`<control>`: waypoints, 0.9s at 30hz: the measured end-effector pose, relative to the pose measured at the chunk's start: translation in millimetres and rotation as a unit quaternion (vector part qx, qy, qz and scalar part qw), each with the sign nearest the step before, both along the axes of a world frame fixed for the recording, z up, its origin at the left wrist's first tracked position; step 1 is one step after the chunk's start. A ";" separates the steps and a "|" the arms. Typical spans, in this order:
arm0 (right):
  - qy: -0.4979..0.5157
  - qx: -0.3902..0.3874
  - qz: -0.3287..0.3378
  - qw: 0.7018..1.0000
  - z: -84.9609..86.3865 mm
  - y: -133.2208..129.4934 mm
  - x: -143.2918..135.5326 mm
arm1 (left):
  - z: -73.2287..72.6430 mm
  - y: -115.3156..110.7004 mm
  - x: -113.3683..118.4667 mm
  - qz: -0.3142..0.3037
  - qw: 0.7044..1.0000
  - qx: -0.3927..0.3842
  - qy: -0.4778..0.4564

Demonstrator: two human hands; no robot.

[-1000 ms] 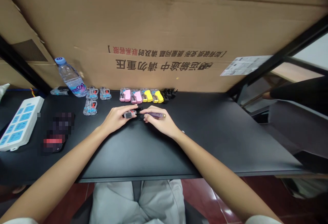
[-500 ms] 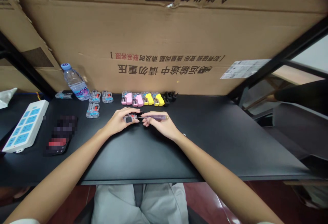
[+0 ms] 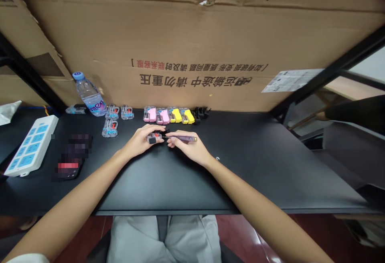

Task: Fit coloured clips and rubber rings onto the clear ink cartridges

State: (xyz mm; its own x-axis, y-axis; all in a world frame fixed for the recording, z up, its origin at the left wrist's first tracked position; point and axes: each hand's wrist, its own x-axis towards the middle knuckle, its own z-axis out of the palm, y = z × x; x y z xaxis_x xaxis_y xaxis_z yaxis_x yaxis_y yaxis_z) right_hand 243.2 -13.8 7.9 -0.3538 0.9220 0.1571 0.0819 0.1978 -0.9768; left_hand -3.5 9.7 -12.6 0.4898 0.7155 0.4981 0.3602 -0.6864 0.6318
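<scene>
Black tabletop point(image 3: 258, 170) pushed up against a big cardboard sheet point(image 3: 168, 34), and the print on the cardboard is upside down from this seat. Left hand point(image 3: 138, 140) has a small clear-and-grey piece point(image 3: 154, 138) pinched between thumb and fingers, thumb along the near side, fingers over the far side, so a good chunk of it is covered up. Right hand point(image 3: 192, 147) is closed around a slim purple-handled tool point(image 3: 187, 138), held pretty much like a pen, its thin shaft aimed left at the piece. Something black sits right between the fingertips of both hands; can't tell if the tip is actually touching it or the piece.

Just behind the hands, against the cardboard, is a tight row: two pink-sided units point(image 3: 157, 116), two yellow-sided units point(image 3: 181, 116), then some black parts point(image 3: 201, 114) at the right end. That row pretty much closes off the space behind the fingers. Off to the left are three clear units point(image 3: 110, 128) with red and blue bits inside, a water bottle point(image 3: 92, 96) leaning a little, a white power strip point(image 3: 33, 146) and a pixelated dark object point(image 3: 73, 156). Tiny white bit point(image 3: 217, 158) near the right wrist, too small to make out.
</scene>
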 end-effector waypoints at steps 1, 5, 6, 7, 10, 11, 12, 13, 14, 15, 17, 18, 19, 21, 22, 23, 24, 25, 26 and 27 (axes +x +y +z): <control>0.004 -0.005 -0.008 1.000 -0.4 -0.4 -1.2 | -0.4 0.0 0.1 0.002 1.000 0.000 0.002; 0.027 -0.030 -0.054 0.998 -4.1 -1.2 -7.4 | -1.3 -0.9 1.9 0.020 1.000 0.007 0.011; 0.036 -0.035 -0.062 0.997 -5.4 -1.1 -8.8 | -1.3 -1.3 2.7 0.025 1.000 0.011 0.014; 0.047 -0.040 -0.070 0.996 -6.9 -0.7 -10.1 | -1.3 -1.8 3.6 0.029 0.999 0.015 0.017; 0.073 -0.053 -0.082 0.993 -10.6 0.9 -12.4 | -2.0 -2.8 6.2 0.034 0.999 0.026 0.020; 0.076 -0.055 -0.084 0.992 -11.4 1.6 -12.7 | -2.7 -2.8 6.8 0.034 0.999 0.027 0.021; 0.077 -0.055 -0.085 0.992 -11.9 2.1 -12.7 | -3.5 -2.6 7.1 0.034 0.999 0.028 0.021; 0.076 -0.055 -0.084 0.992 -12.1 2.6 -12.5 | -4.5 -2.2 7.3 0.034 0.999 0.028 0.022; 0.075 -0.053 -0.085 0.992 -12.0 3.0 -12.0 | -5.4 -1.7 7.2 0.035 0.999 0.026 0.023; 0.072 -0.051 -0.087 0.992 -11.5 3.4 -11.2 | -6.2 -1.1 6.9 0.036 0.999 0.023 0.025; 0.057 -0.042 -0.095 0.993 -9.5 4.3 -8.6 | -7.0 -0.2 6.3 0.037 0.999 0.010 0.031; 0.042 -0.032 -0.101 0.994 -8.1 4.9 -6.9 | -6.9 0.0 6.0 0.036 0.999 0.001 0.035; 0.021 -0.017 -0.108 0.994 -6.6 5.5 -4.9 | -6.3 0.1 5.7 0.033 0.999 -0.009 0.036; -0.029 0.020 -0.121 0.992 -3.9 6.9 -0.9 | -4.0 -0.4 4.9 0.030 0.999 -0.031 0.031; -0.052 0.038 -0.124 0.990 -3.0 7.5 0.8 | -2.2 -0.9 4.2 0.031 0.998 -0.041 0.023; -0.069 0.053 -0.124 0.988 -2.6 8.0 2.1 | -0.2 -1.3 3.3 0.036 0.998 -0.048 0.011; -0.081 0.067 -0.121 0.987 -2.7 8.4 2.9 | 1.9 -1.8 1.9 0.045 0.998 -0.051 -0.003; -0.088 0.079 -0.116 0.986 -3.2 8.5 3.3 | 4.1 -2.1 0.3 0.058 0.997 -0.053 -0.016; -0.094 0.092 -0.108 0.985 -3.9 8.4 3.2 | 6.1 -2.2 -1.7 0.074 0.995 -0.053 -0.029; -0.102 0.106 -0.098 0.984 -4.8 8.0 2.7 | 7.7 -2.0 -3.9 0.091 0.994 -0.053 -0.041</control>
